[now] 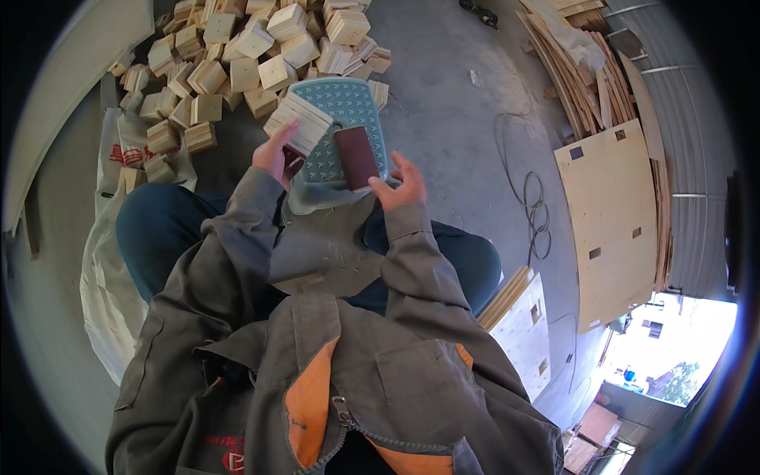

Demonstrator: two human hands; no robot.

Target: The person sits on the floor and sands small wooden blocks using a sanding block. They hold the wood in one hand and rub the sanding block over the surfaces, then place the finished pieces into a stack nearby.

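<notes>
**Inspector:** One stack of thin wooden squares (298, 124) is clamped in the left hand (275, 153), upper centre of frame, over the teal plastic stool (348, 107).

**Clerk:** And the right hand (402, 186)?

**Inspector:** Open, fingers spread, just beside the dark sanding block (357, 157) lying on the stool.

**Clerk:** Progress?

**Inspector:** Judged early. The large heap of wooden blocks (237, 55) remains on the floor, upper left.

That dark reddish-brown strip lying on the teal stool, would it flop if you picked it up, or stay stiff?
The dark strip looks thin and flat like an abrasive sheet, so it would probably bend and weigh little. It lies flat on the stool, so it seems unlikely to roll. Its matte face suggests grip against the right hand beside it.
</notes>
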